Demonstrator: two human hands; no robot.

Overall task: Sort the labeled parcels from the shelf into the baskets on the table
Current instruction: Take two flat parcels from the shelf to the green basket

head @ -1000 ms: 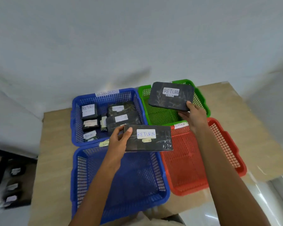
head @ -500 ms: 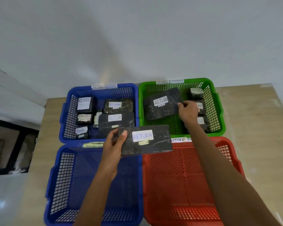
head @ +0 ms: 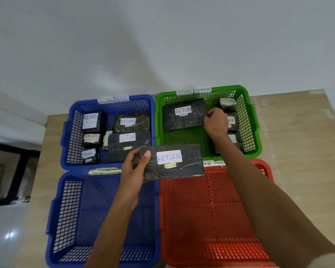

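Left hand (head: 134,167): clamped on the left end of a flat black plastic-wrapped rectangular parcel (head: 174,161), thumb flat on top, fingers tucked underneath.
Left-hand parcel: out to the right of that hand, held level in the air, white "RETURN" label face up with a small yellowish tag just below it. Hanging over the spot where the four baskets meet.
Right hand (head: 216,122): knuckles up, curled tight on the right edge of a second flat black wrapped parcel (head: 184,115).
Right-hand parcel: to the left of that hand, down inside the green plastic mesh basket (head: 253,132), "RETURN" label up, slightly tilted. Touching the basket floor or not, cannot tell.
Green basket: all round the right hand. Small dark wrapped parcels (head: 227,104) just right of the hand, partly hidden by it. Paper tags "RETURN" and "OVERDUE" on the far rim.
Far blue plastic mesh basket (head: 66,132): beyond the left hand, holding several black labelled parcels, the large one (head: 128,146) just past the left fingers.
Near blue plastic mesh basket (head: 54,219): beneath the left forearm, yellowish tag on its far rim.
Red plastic mesh basket (head: 217,209): beneath the right forearm and the right end of the left-hand parcel.
Pale wood-look worktop (head: 298,151): under all four baskets, bare strip off to the right of the right arm.
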